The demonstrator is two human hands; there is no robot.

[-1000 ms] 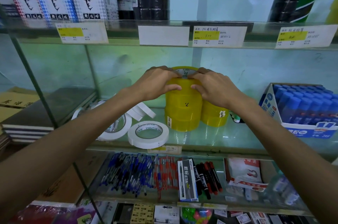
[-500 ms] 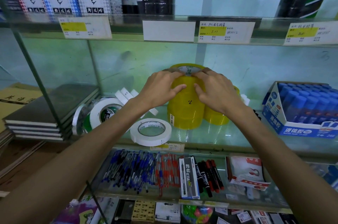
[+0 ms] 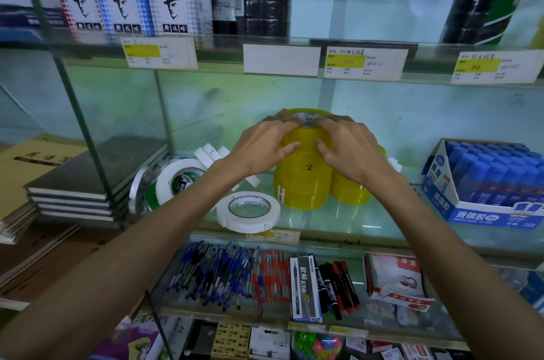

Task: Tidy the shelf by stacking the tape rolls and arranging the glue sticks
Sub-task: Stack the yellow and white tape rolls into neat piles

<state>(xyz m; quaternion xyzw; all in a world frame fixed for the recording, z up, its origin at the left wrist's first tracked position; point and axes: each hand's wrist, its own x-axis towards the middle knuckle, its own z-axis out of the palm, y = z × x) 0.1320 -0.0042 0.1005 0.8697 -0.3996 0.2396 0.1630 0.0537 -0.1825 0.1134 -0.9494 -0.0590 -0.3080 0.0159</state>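
While the left hand (image 3: 265, 147) and right hand (image 3: 350, 147) clasp its top roll, the yellow tape stack (image 3: 303, 183) stands on the glass shelf (image 3: 382, 230).
Both grips wrap opposite sides; the rolls look stiff, smooth and fairly heavy, likely to slide apart, so hold the sides squarely.

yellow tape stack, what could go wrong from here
1. The yellow tape stack is tall, and the left hand and right hand grip only its top; a sideways nudge could tip it onto the shorter yellow roll beside it.
2. The white tape roll lies flat near the front edge of the glass shelf, close to the left forearm; pulling back could knock it off.
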